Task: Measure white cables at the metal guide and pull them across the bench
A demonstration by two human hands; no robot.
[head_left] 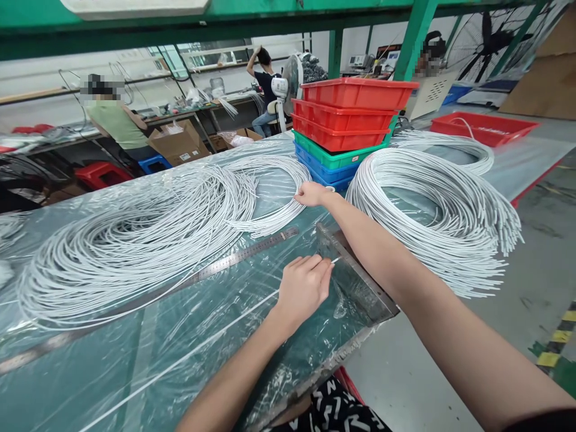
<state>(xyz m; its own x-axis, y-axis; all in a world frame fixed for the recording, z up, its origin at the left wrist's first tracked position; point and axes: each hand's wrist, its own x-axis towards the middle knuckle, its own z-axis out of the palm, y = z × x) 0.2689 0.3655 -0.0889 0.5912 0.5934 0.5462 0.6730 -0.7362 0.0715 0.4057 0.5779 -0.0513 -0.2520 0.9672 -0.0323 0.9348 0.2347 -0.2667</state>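
A long green table topped with wrinkled clear plastic film (45,396) is laid with coils of cable. One thin straight white cable (202,345) is gripped in the closed fingers of the left hand (303,288), its short tip left protruding near a grey metal angle plate (355,279) at the table's edge; its length is stretched across the film toward the lower left. The right hand (312,193) is reached farther out, its thumb and fingers drawn narrowly together at the rim of a loose ring of white cables (288,174); whether a strand is pinched there cannot be told. A large heaped coil of white cables (135,252) is spread to the left, partly over a long steel ruler (225,261). To the right, a thick coil of white cables (454,204) is placed beside stacked red, green and blue plastic trays (342,123). A shallow red plastic tray (504,138) is set behind. Beyond, a workbench is occupied by a person in a light green top (117,123) and a person in a dark shirt (265,84), near a white fan (293,78). Painted green beams (270,24) are seen overhead.
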